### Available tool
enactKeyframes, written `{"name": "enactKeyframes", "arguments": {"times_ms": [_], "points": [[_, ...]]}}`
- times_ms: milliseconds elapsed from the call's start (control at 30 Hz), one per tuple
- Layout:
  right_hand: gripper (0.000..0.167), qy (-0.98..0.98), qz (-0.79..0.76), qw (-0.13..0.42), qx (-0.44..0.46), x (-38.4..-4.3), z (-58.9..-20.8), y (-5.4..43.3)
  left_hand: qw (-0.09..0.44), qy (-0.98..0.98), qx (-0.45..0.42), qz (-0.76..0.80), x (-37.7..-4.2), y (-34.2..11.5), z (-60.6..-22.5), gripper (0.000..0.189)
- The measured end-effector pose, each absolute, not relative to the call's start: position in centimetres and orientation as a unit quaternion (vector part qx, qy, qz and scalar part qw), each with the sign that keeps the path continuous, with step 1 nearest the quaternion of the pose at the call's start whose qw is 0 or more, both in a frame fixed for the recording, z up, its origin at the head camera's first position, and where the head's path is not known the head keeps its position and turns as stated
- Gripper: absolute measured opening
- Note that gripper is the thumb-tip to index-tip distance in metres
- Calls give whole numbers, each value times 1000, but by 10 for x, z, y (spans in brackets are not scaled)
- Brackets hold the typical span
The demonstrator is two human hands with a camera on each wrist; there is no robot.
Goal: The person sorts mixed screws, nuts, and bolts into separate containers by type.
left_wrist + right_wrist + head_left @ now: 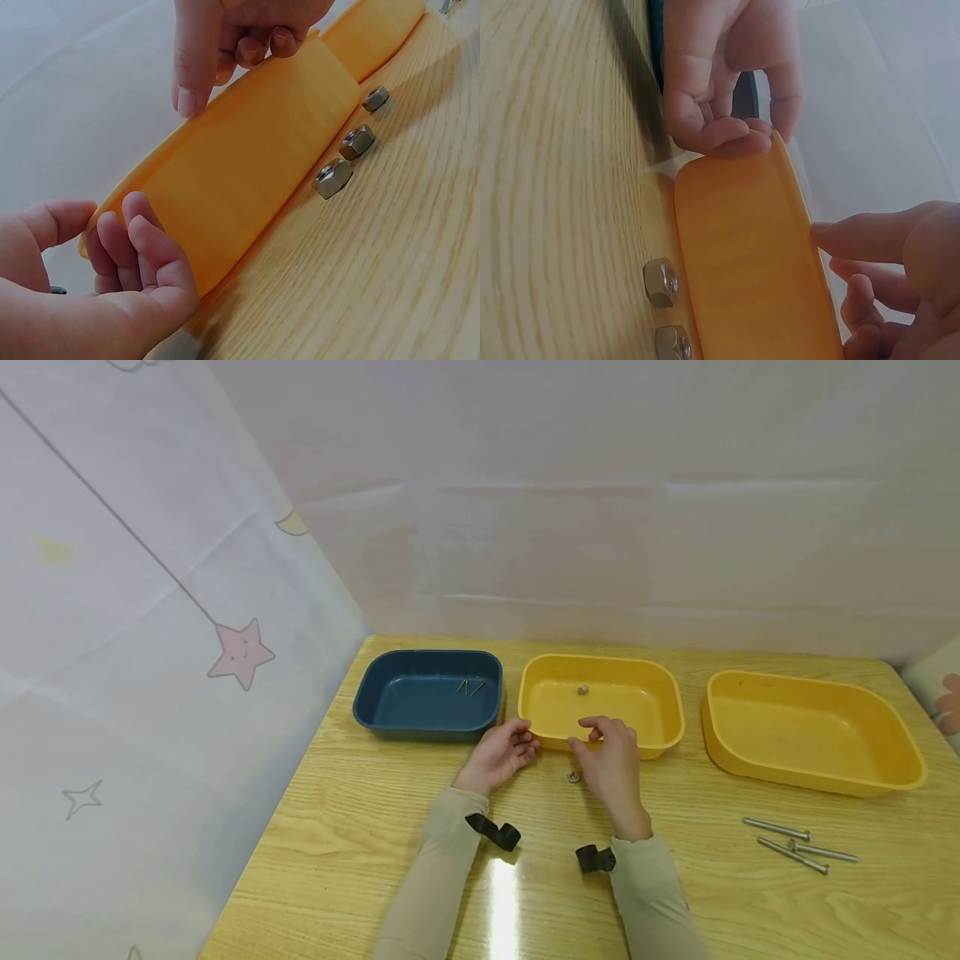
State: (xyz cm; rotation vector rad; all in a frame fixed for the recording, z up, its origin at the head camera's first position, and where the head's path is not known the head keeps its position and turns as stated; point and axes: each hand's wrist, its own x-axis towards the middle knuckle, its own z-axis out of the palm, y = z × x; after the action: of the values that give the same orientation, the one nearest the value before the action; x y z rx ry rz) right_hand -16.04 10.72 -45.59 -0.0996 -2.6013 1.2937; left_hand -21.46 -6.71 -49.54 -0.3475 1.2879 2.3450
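Observation:
With thumb and fingers, my left hand [501, 755] pinches the rim of the middle yellow bin [660, 750] at its near left corner. Over the front rim hovers my right hand [615, 768], thumb and fingers apart, nothing visible between them. Inside that bin lies a small nut [582, 690]. Several metal hex nuts rest on the table along the bin's front wall: a near nut [332, 178], a second nut [356, 142] and a third nut [376, 98]. From the head, only one table nut [573, 777] shows beside my right hand.
To the left stands a dark blue bin [420, 731] holding two thin brass-coloured pins [462, 686]. Another yellow bin [817, 781] stands at the right. Three long bolts [792, 854] lie on the wooden table [360, 860] at the right. Cloth walls [540, 543] rise behind and at the sides.

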Motion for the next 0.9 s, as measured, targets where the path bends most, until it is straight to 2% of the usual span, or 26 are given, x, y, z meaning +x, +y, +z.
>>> {"name": "enactKeyframes", "arguments": {"times_ms": [533, 900], "points": [[29, -879, 467, 94, -30, -161, -452, 114, 224, 464, -126, 848, -215, -67, -494, 15], [29, -873, 481, 81, 5, -161, -452, 122, 224, 462, -135, 847, -214, -67, -492, 14]]}}
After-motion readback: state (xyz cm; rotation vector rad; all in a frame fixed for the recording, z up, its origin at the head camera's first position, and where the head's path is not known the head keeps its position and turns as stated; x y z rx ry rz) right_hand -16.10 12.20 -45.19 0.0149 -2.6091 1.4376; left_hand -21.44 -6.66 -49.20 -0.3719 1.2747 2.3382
